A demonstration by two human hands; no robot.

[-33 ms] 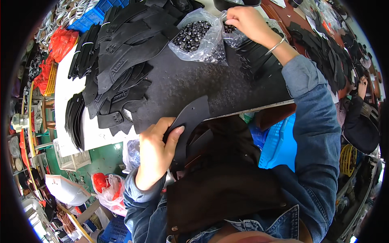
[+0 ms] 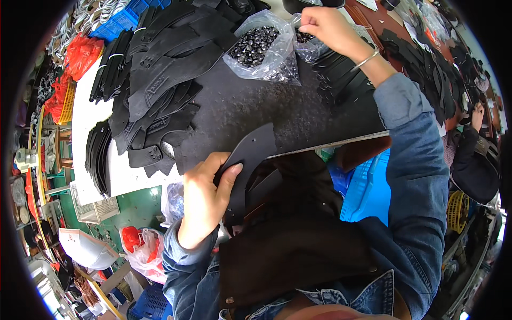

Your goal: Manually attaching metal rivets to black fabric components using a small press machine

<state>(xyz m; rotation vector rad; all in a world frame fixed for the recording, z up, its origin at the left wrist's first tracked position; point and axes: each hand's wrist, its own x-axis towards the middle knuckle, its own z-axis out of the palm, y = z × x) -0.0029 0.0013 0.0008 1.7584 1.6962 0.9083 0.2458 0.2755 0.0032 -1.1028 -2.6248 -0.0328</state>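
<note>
A curved black strap piece (image 2: 255,146) with small holes is pinched between the thumb and fingers of my left hand (image 2: 205,194), just off the table's near edge. At the far side of the table, my right hand (image 2: 333,31) has its fingertips pressed together over a small clear bag (image 2: 310,52) of dark, shiny studs. Whatever those fingertips hold is too small to make out. To the left of that hand stands a larger open plastic bag (image 2: 285,66) filled with shiny black studs (image 2: 255,45).
Black strap pieces (image 2: 165,80) are heaped on the table's left, with tied bundles (image 2: 111,66) beside them. More dark strips (image 2: 341,80) lie on the right. A blue plastic crate (image 2: 368,186) is below the table edge. Another person (image 2: 474,154) works at far right.
My right hand has shifted very slightly to the right. The strap piece in my left hand sits a touch higher.
</note>
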